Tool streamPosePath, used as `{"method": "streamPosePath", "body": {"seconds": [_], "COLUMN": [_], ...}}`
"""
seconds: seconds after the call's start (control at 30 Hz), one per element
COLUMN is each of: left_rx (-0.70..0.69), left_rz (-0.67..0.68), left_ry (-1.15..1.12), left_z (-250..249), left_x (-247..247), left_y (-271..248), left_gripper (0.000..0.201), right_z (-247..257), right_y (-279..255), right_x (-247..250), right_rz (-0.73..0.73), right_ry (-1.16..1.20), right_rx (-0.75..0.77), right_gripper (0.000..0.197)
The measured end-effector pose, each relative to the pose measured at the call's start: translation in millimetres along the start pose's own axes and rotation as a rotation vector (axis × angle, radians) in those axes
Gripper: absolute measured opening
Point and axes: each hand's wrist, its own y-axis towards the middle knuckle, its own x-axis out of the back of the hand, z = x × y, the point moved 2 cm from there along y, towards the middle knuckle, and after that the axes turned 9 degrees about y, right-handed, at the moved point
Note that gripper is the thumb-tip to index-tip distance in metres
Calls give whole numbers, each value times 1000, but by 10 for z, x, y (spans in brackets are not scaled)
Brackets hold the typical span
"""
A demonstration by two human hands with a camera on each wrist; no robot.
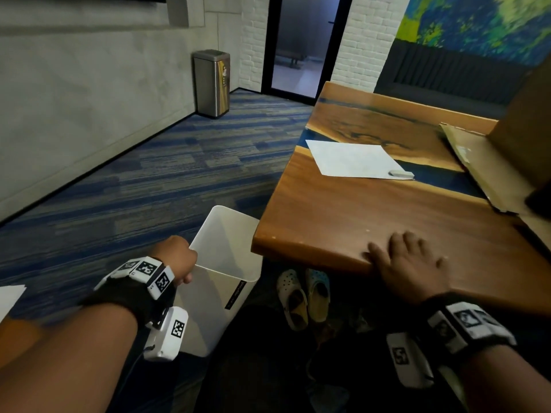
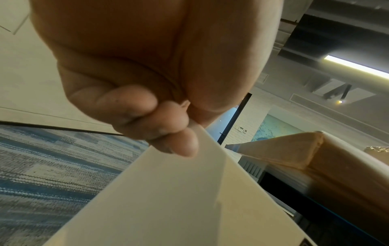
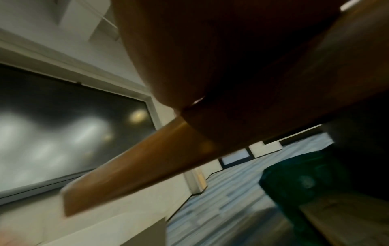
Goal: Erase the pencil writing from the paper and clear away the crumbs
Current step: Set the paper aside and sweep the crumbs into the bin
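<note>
White plastic bin [image 1: 226, 263] is gripped at its rim by the left hand [image 1: 177, 259], left of the table edge [image 1: 313, 254] where the right hand [image 1: 413, 263] is laid flat.

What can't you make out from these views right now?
- Paper, head view: too far and small to tell if pencil marks remain.
- Crumbs: too small to spot on the table.
- Bin bottom: hidden by its wall.
- Right hand, right wrist view: dark, blurred, fingers hidden.
</note>
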Motion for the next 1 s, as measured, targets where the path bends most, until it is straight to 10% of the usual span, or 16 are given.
{"method": "streamPosePath", "body": {"seconds": [0.23, 0.33, 0.4, 0.47, 0.57, 0.73, 0.9, 1.0], "left_rx": [-20, -19, -12, -12, -6, -14, 0, 45], "left_rz": [-38, -37, -19, -13, -9, 21, 24, 34], "left_ry": [9, 33, 33, 24, 10, 27, 37, 27], "left_z": [-50, -24, 13, 54, 53, 38, 150, 255], "left_x": [71, 155, 172, 153, 89, 41, -17, -154], "left_y": [-27, -22, 13, 57, 89, 127, 243, 379], "left_gripper": [21, 21, 20, 18, 16, 18, 18, 21], "right_z": [1861, 2172, 2040, 1744, 1400, 1692, 1457, 1517], "right_y": [-417, -469, -333, -84, 97, -248, 213, 76], "right_x": [-474, -257, -74, 18, -104, -157, 44, -104], "right_rz": [198, 437, 311, 61, 169, 333, 263, 424], "right_ry": [96, 695, 980, 721, 196, 303, 198, 38], "right_rx": [542, 662, 573, 391, 172, 627, 324, 606], "right_gripper": [74, 62, 68, 71, 66, 63, 72, 63]}}
